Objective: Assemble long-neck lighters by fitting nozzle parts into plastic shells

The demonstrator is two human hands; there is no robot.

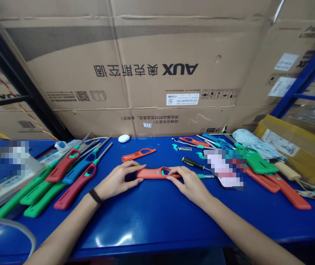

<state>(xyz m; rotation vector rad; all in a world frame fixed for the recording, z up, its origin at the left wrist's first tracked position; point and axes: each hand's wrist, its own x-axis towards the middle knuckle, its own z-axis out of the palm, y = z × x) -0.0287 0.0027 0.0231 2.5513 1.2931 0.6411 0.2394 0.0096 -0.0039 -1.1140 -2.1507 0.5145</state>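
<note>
Well, nearest me, my left grip (117, 180), with a black wristband (95, 196) at its wrist, and my right grip (188, 184) reach in from either side across the blue table (157, 243). Both are closed lightly on the two ends of an orange utility lighter body (157, 173), fingers curved over it but not clenched. It lies flat on the table between them, with its oval opening showing. The step in hand is holding this one piece with both grips.

Just left of my left grip lie long-nosed lighters: a red one (76, 189) closest, with a blue one (81, 168) and a green one (43, 198) beside it. To the right, a black-and-yellow screwdriver (193, 163) lies just past my right grip, and orange lighter shells (290, 193) lie farther right. Farther off sits a loose orange shell (138, 154), then a small white round object (123, 138) against a cardboard AUX carton (152, 70).
</note>
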